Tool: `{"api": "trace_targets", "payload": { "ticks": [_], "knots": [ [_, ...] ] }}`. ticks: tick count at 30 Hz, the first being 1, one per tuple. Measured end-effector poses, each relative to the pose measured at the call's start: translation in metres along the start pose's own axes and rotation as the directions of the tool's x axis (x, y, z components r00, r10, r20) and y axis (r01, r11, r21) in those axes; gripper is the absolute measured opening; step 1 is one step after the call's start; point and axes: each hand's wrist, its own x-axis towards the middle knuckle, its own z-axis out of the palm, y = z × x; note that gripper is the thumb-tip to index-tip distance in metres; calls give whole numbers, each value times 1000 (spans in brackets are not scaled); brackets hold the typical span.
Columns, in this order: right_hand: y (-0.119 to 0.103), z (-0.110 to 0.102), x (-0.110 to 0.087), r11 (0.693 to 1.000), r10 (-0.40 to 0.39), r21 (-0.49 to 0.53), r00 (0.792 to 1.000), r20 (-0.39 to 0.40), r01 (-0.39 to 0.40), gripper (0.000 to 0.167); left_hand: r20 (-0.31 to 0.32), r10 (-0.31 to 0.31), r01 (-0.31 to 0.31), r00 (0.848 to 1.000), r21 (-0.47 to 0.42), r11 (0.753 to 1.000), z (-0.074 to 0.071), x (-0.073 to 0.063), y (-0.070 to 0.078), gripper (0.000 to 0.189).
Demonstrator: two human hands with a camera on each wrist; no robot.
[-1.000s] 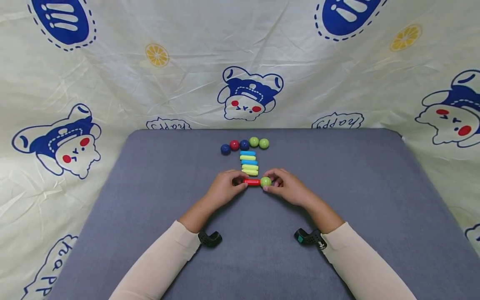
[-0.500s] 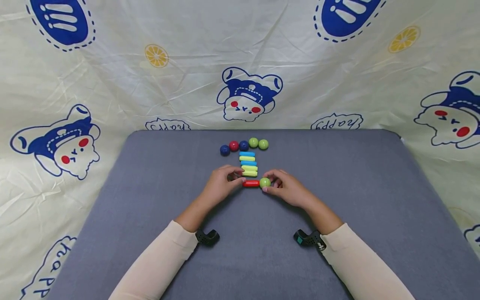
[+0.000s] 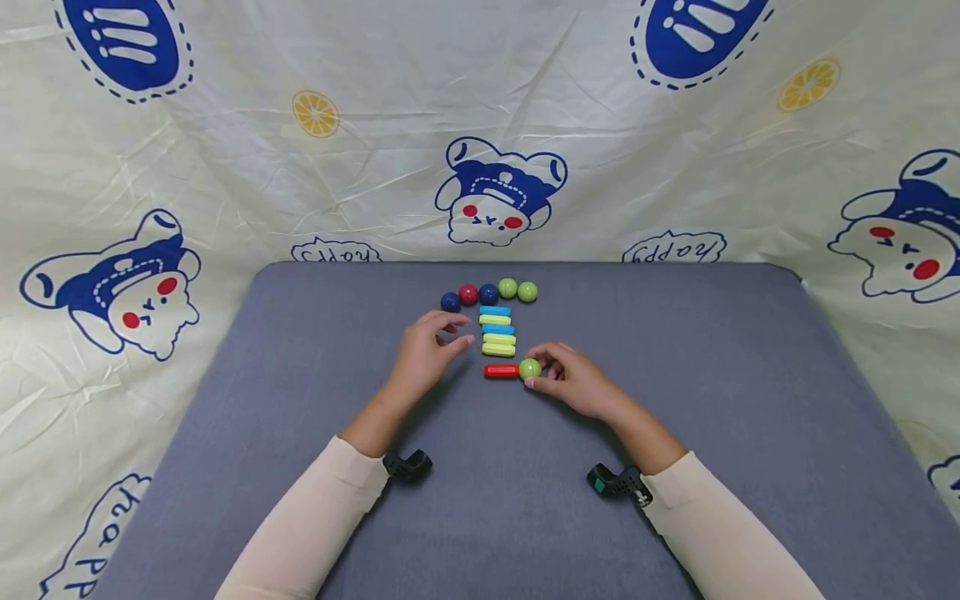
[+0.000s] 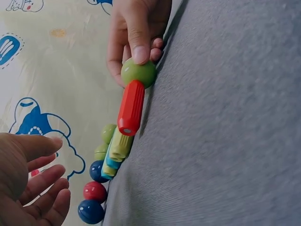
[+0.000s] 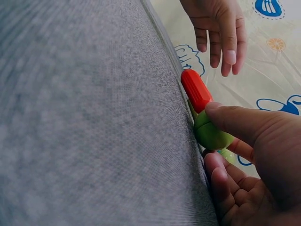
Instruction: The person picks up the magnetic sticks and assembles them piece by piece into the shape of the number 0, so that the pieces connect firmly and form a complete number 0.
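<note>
My right hand (image 3: 573, 379) pinches a green ball (image 3: 530, 369) between thumb and fingers, low over the grey table. A red rod (image 3: 501, 371) with ridged sides sticks out leftward from that ball, touching it; its far end is free. My left hand (image 3: 427, 350) is apart from the rod, up and to its left, thumb and fingers spread with nothing between them. In the left wrist view the red rod (image 4: 131, 107) points toward the camera, and the left hand (image 4: 33, 179) is beside the row of balls. In the right wrist view the thumb presses the green ball (image 5: 211, 132).
Just beyond the red rod lies a column of yellow and blue rods (image 3: 498, 330). Behind it stands a row with two dark blue balls (image 3: 488, 293), a red ball (image 3: 468, 293) and two green balls (image 3: 527, 292). A printed cloth (image 3: 375, 183) hangs behind the grey table (image 3: 675, 358).
My left hand has let go of the red rod's left end and moved up and left, its fingers spreading. The right hand keeps its hold on the green ball, almost unmoved.
</note>
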Motion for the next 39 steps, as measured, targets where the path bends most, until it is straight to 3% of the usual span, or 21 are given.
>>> {"api": "trace_targets", "payload": {
  "ticks": [18, 27, 39],
  "knots": [
    [0, -1, -2, 1000, -11, -10, 1000, -4, 11, 36, -120, -55, 59, 991, 36, 998, -8, 21, -10, 35],
    [-1, -1, -2, 1000, -14, -10, 1000, -6, 14, 36, -117, -73, 85, 990, 102, 991, -6, 36, -19, 41],
    [-3, -1, -2, 1000, -10, -13, 1000, -7, 10, 36, -45, -114, 119, 992, 152, 981, 1, 49, -26, 51]
  ]
}}
